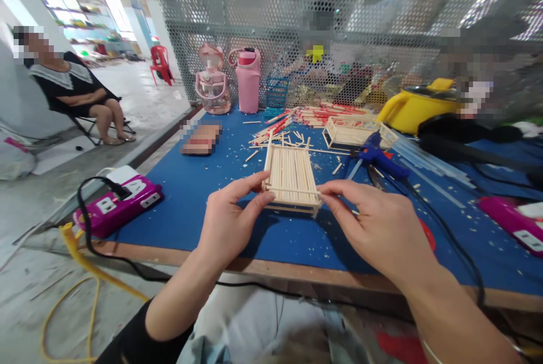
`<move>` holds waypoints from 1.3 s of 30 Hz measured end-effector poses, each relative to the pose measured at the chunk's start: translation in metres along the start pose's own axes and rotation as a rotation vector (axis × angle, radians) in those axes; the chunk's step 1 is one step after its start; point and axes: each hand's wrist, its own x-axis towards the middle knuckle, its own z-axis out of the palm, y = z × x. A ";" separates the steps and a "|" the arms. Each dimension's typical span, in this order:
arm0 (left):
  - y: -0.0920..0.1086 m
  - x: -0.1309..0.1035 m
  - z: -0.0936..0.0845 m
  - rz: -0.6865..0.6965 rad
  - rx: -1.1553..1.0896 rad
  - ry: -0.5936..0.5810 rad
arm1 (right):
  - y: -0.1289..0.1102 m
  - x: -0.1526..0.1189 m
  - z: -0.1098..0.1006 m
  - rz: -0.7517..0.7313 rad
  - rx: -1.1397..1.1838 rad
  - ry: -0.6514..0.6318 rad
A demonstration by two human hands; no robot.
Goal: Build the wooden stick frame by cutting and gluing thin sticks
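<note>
The left hand (231, 218) and right hand (375, 227) each have a narrow grip, pinching opposite ends of a thin stick (292, 190) across the near end of the stick frame (292, 168). The frame is above the blue counter (178, 205), with the glue gun (379, 157) to its right and the phone (202, 139) to its left.

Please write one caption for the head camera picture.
Left hand and right hand hold a small stick frame over a blue table.

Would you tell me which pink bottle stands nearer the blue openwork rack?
The right-hand, opaque pink bottle, beside the blue openwork rack; the see-through pink bottle stands farther left.
</note>
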 end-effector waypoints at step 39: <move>0.003 -0.003 0.003 -0.041 0.044 0.068 | 0.004 -0.014 0.015 0.366 0.409 0.080</move>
